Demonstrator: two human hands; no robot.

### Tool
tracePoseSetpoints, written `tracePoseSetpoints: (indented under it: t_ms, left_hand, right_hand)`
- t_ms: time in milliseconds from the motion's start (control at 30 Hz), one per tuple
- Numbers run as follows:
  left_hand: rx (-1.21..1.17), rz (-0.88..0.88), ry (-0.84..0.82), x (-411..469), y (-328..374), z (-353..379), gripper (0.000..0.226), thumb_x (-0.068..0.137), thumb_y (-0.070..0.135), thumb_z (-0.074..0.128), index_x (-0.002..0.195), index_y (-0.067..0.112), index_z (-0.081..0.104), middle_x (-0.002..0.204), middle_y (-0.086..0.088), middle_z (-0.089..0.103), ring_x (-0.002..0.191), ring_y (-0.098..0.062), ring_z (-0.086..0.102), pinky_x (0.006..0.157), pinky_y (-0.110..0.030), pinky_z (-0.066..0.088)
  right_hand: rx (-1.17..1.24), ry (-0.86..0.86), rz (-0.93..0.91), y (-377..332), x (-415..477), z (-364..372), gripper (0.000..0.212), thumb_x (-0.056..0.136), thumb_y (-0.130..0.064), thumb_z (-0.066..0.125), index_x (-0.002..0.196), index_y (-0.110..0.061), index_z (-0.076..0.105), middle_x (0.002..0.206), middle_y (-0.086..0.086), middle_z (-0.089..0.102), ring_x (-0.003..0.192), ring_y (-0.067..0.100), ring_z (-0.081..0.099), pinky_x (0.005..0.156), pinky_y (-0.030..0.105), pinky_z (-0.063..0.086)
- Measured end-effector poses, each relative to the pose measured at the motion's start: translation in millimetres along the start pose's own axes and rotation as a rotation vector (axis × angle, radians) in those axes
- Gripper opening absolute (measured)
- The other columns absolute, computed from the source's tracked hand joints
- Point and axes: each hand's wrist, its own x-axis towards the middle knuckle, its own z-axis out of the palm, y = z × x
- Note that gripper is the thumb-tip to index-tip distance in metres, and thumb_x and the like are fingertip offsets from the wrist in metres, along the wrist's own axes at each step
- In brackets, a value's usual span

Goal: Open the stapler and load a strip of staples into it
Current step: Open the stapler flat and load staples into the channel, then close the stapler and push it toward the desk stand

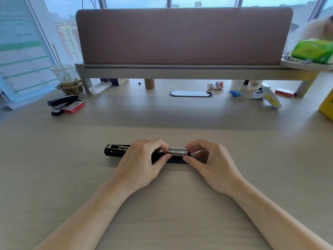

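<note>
A black stapler (115, 152) lies flat and opened out on the wooden desk, its lid stretched to the left and its metal staple channel to the right. A silver strip of staples (177, 152) sits along the channel. My left hand (144, 163) grips the stapler's middle, thumb and fingers pinching the strip's left end. My right hand (207, 159) pinches the strip's right end between thumb and forefinger. The stapler's hinge is hidden under my left hand.
A second black stapler (61, 103) and a red staple box (73, 107) lie at the far left. An iced drink cup (65, 76) stands behind them. A white controller (266, 97), a small bottle (215, 85) and a yellow box (327, 107) sit at the right. A desk divider (183, 37) stands behind.
</note>
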Motion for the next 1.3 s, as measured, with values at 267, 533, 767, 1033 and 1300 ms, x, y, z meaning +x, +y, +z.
tracePoseSetpoints:
  t_ms: [267, 533, 767, 1033, 1300]
  left_hand:
    - [0.18, -0.148, -0.313, 10, -34, -74, 0.044, 0.075, 0.039, 0.089, 0.11, 0.037, 0.062, 0.106, 0.021, 0.071, 0.094, 0.008, 0.066, 0.084, -0.019, 0.046]
    - [0.236, -0.134, -0.546, 24, -44, -104, 0.024, 0.084, 0.037, 0.084, 0.107, 0.039, 0.077, 0.098, 0.015, 0.066, 0.092, -0.006, 0.063, 0.087, -0.032, 0.052]
    - [0.222, -0.038, -0.408, 59, 4, -124, 0.032, 0.07, 0.037, 0.094, 0.095, 0.034, 0.075, 0.085, 0.013, 0.075, 0.076, -0.003, 0.069, 0.074, -0.025, 0.054]
    - [0.007, -0.012, -0.401, 64, 33, -66, 0.029, 0.073, 0.031, 0.092, 0.098, 0.027, 0.079, 0.087, 0.009, 0.08, 0.082, -0.005, 0.074, 0.084, -0.034, 0.061]
    - [0.055, -0.013, -0.477, 58, 36, -35, 0.023, 0.084, 0.036, 0.083, 0.105, 0.029, 0.078, 0.093, 0.008, 0.078, 0.083, -0.011, 0.07, 0.073, -0.03, 0.055]
  right_hand:
    - [0.02, -0.03, 0.019, -3, 0, -3, 0.012, 0.085, -0.017, 0.082, 0.091, -0.026, 0.076, 0.08, -0.011, 0.076, 0.061, -0.002, 0.065, 0.061, 0.007, 0.044]
    - [-0.001, -0.054, 0.014, -8, -2, -4, 0.01, 0.088, -0.017, 0.079, 0.09, -0.026, 0.077, 0.065, -0.031, 0.067, 0.055, -0.005, 0.059, 0.059, 0.005, 0.042]
    - [-0.015, -0.047, -0.002, -6, -3, -2, 0.01, 0.087, -0.017, 0.08, 0.089, -0.026, 0.077, 0.065, -0.031, 0.067, 0.054, -0.003, 0.056, 0.059, 0.007, 0.042]
    - [0.007, -0.05, -0.011, -5, -2, -2, 0.006, 0.087, -0.017, 0.08, 0.091, -0.022, 0.078, 0.067, -0.008, 0.069, 0.052, -0.003, 0.056, 0.058, 0.008, 0.041]
    - [0.022, -0.055, 0.002, -2, -2, -2, 0.005, 0.088, -0.02, 0.078, 0.093, -0.023, 0.078, 0.079, 0.0, 0.078, 0.061, 0.008, 0.066, 0.062, 0.019, 0.049]
